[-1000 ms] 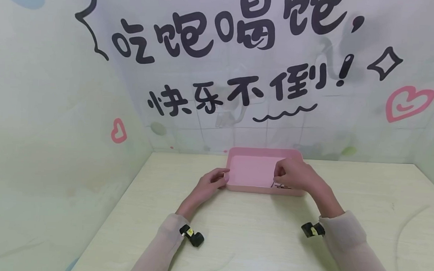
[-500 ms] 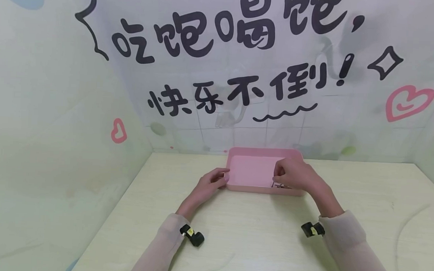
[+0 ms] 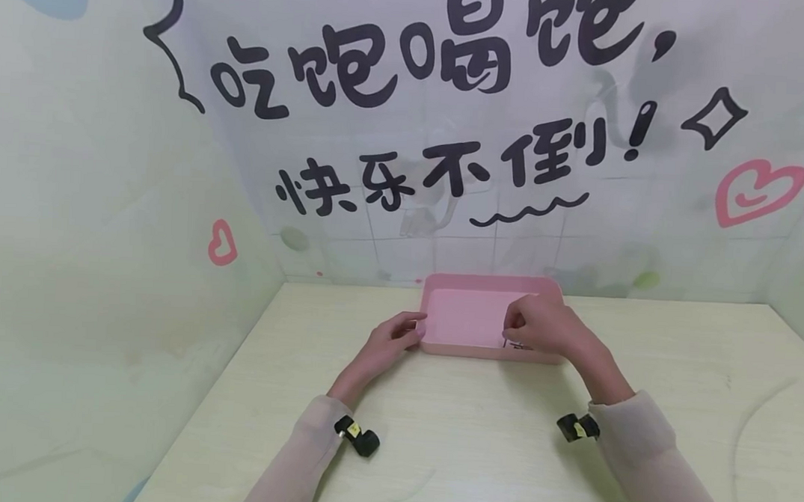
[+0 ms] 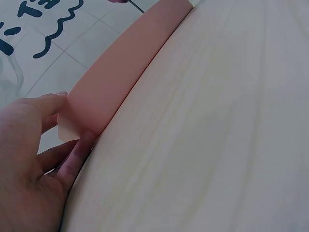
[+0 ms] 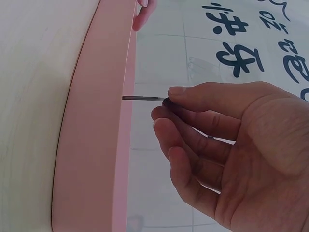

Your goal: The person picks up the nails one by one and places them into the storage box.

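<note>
A shallow pink tray (image 3: 463, 317) stands on the table against the back wall. At its left end my left hand (image 3: 384, 345) grips the tray; in the left wrist view the thumb touches the front corner and the index finger reaches the rim. My right hand (image 3: 543, 324) is over the tray's right part. Between thumb and index finger it pinches a thin dark rod (image 5: 142, 98), pointing down into the tray; its kind cannot be told. Several thin dark pieces (image 3: 520, 346) lie below that hand, partly hidden by it and the tray's front wall.
The pale wooden table (image 3: 461, 433) spreads in front of the tray. Behind it rises a white wall (image 3: 348, 256) with black lettering and pink hearts. Black cameras (image 3: 360, 436) sit on both sleeves.
The right hand has shifted very slightly left with the thin rod, and fewer dark pieces show under it. The left hand stays on the tray. The head view has moved a touch.
</note>
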A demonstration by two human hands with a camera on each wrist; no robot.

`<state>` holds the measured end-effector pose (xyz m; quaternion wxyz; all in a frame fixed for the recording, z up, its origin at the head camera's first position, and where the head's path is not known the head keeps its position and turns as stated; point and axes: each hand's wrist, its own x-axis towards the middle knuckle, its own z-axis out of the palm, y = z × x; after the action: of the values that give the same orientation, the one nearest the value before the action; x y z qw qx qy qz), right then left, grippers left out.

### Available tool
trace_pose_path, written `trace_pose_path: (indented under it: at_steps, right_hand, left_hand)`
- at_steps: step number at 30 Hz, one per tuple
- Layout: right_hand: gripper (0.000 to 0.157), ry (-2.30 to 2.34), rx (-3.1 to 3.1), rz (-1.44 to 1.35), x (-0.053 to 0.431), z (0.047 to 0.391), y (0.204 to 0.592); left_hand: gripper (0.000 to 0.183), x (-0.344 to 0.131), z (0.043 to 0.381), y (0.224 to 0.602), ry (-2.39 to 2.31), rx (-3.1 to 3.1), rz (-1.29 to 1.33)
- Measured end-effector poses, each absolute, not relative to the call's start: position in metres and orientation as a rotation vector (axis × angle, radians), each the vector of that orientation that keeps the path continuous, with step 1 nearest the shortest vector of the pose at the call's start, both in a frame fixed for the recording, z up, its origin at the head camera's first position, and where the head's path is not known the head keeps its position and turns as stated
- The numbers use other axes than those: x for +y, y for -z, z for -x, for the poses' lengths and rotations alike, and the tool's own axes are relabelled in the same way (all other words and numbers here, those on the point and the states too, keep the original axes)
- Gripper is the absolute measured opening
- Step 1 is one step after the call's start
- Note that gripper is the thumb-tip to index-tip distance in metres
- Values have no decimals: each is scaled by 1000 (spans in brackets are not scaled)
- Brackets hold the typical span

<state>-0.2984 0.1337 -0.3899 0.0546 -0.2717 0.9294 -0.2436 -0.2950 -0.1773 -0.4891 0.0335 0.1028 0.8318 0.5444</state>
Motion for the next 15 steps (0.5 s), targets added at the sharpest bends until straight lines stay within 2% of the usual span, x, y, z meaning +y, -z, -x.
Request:
trace_pose_path:
  at_steps: [15]
  right_hand:
    - [13,730,2784,788,135,301,388]
  left_hand:
    - [40,-177,295,488,-1664,2563,-300]
